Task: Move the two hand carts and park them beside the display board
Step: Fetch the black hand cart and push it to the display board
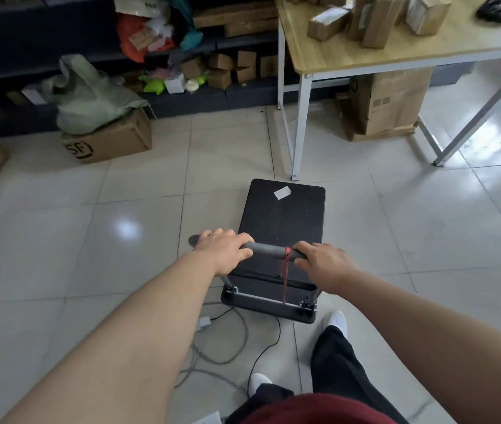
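The left hand [226,250] and right hand [322,264] are both wrapped tight round the handle [269,251] of one hand cart [283,221], deck ahead of the grip. Probably mid-push; next, steer clear of the table leg [299,123] just beyond.

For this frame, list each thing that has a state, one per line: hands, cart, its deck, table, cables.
left hand: shut on the cart handle
right hand: shut on the cart handle
cart handle: upright, red strap hanging from it
hand cart: on the floor, deck bare but for a white label
table: loaded with cardboard boxes
cables: loose on the floor behind the cart
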Available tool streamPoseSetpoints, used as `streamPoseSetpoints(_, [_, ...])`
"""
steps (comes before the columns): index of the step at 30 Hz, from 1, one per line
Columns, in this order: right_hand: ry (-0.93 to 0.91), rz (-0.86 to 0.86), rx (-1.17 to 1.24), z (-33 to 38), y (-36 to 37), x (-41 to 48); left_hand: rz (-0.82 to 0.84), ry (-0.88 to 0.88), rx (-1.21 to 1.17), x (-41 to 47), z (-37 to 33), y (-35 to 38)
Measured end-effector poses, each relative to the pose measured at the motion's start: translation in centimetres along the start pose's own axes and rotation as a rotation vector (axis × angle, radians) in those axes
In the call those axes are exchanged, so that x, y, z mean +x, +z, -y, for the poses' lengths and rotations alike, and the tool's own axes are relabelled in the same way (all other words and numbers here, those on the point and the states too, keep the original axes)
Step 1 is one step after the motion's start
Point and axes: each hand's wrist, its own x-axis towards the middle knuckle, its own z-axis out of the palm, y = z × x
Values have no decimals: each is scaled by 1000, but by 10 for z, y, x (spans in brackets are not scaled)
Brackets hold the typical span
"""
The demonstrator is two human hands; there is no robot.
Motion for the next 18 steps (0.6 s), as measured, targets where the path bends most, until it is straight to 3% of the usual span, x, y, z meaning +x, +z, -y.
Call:
streamPoseSetpoints(9, [-161, 37, -69, -28, -28, 66, 60, -178, -100, 27, -3, -22])
streamPoseSetpoints(18, [-295, 123, -156, -54, -78, 144, -26, -426, -249, 66, -22, -38])
